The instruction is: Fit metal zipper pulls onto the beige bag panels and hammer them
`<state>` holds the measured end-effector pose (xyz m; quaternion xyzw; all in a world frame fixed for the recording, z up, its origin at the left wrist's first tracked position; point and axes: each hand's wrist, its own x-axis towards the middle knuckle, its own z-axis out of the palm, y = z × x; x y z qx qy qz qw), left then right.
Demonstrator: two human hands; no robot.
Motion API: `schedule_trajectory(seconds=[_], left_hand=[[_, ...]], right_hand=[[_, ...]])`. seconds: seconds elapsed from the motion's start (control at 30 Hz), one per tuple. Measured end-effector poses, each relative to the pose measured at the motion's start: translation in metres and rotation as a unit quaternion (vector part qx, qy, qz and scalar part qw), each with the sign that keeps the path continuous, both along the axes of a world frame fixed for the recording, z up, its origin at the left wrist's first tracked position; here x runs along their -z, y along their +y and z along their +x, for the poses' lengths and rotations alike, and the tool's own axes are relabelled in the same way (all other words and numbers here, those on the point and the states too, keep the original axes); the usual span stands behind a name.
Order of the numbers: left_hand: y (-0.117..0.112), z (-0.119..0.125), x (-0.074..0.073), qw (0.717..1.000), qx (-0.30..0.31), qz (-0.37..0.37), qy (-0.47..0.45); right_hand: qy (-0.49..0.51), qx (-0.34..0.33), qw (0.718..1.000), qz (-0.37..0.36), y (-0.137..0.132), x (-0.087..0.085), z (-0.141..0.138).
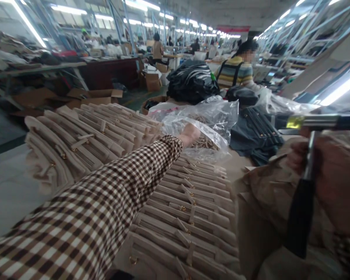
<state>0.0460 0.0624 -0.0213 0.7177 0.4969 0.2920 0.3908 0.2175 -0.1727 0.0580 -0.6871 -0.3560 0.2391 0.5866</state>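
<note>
My left hand [190, 135], in a brown checked sleeve, reaches far forward into a clear plastic bag [205, 134] of small beige pieces; its fingers are hidden inside the bag. My right hand [334, 177], close to the camera and blurred, is closed round the black handle of a hammer [305, 186] whose metal head points sideways at the upper right. Under my left arm lie rows of beige fabric pieces with brass fittings [189, 206], fanned out and overlapping.
A second fanned stack of beige pieces [84, 132] lies at left. Dark denim garments [255, 132] and a black bundle [192, 79] sit behind the bag. A person in a striped top [236, 70] works across the table. Cardboard boxes [93, 97] stand on the floor at left.
</note>
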Motion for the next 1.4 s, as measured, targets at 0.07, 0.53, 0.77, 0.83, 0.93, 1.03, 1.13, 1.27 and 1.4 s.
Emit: schedule_trajectory(seconds=[0.07,0.53,0.77,0.83,0.93,1.03,1.13,1.27,1.4], left_hand=[[-0.012,-0.002,0.000,0.998,0.044,0.021,0.046],[-0.137,-0.069,0.053,0.886,0.222,0.185,0.364],[-0.156,-0.072,0.065,0.883,0.226,0.186,0.367],[-0.165,-0.075,0.062,0.879,0.240,0.196,0.363],[-0.174,-0.079,0.059,0.876,0.249,0.208,0.357],[-0.174,-0.080,0.057,0.877,0.245,0.203,0.359],[-0.169,-0.083,0.057,0.870,0.228,0.229,0.372],[-0.163,-0.092,0.058,0.851,0.252,0.271,0.373],[-0.158,-0.096,0.060,0.846,0.259,0.271,0.379]], right_hand=[[0.062,-0.023,0.998,0.007,-0.008,0.003,-0.012],[0.199,-0.097,0.960,-0.171,-0.094,0.105,-0.068],[0.140,-0.148,0.963,-0.175,-0.092,0.113,-0.068],[0.102,-0.158,0.967,-0.174,-0.091,0.113,-0.066],[0.021,-0.160,0.974,-0.156,-0.088,0.113,-0.061],[-0.026,-0.184,0.968,-0.168,-0.084,0.114,-0.058],[-0.039,-0.194,0.962,-0.190,-0.080,0.116,-0.058],[-0.116,-0.202,0.955,-0.185,-0.082,0.122,-0.051],[-0.177,-0.145,0.950,-0.211,-0.090,0.132,-0.032]])
